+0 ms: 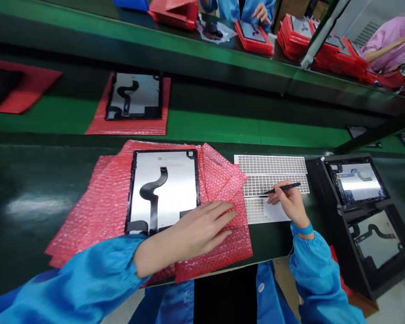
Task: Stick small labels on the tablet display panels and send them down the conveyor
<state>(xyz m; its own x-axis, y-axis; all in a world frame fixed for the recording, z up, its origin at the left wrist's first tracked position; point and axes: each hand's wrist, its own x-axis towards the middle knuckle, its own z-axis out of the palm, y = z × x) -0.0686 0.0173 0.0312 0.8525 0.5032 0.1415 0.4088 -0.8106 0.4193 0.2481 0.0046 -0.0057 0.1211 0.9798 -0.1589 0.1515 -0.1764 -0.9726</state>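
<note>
Display panel: flat rectangular panel, silver-backed, black-edged, with a black S-shaped ribbon; lies ribbon side up before the person; landmark for the entries below.
Wrapping: translucent red bubble-wrap sheets, layered under the panel and jutting out on both sides.
Left hand: bare left hand, palm down, holding nothing visible, fingers loosely spread above the wrapping at the panel's near right corner; forearm crosses the near edge; whether it presses cannot be told.
Right hand: bare right hand, right of the panel, fingers pinched around a slim black tweezer-like tool.
Gridded sheets: white sheets with rows of small greyish squares, right of the panel on a glossy dark-green bench; tool tip at the nearer sheets, contact too small to tell.
Step in hand: apparently working at one small square with the tip; left hand likely idle or steadying.
Next move calls for: in judgement, a steady pinch and a shallow tip angle, sparing neighbouring squares.
Case: black two-bay case, far right of the panel, a similar panel in each bay.
Beyond: second silver-backed panel on red wrap, behind the landmark.
Opposite side: a co-worker's hand, well beyond the panel.
</note>
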